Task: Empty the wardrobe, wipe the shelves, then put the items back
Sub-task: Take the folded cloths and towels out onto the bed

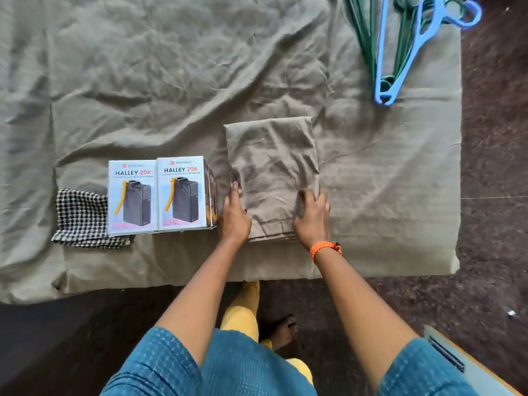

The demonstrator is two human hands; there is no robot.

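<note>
Olive folded cloth (273, 172) lies on the bed (171, 81) just right of the boxes (158, 195), left hand (235, 214) flat against its edge, right hand (313, 214) curling over its near corner, seemingly about to lift it for the wardrobe.

Folded olive cloth (273, 172) flat on bed, wrinkled, just R of two boxes (158, 195); prob. bedsheet.

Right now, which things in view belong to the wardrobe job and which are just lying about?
Job:
- folded cloth, left hand at its side, right hand gripping it
- two boxes
- checked cloth
- hangers

Lying about:
- bed sheet under everything
- grey panel, lower right
</note>
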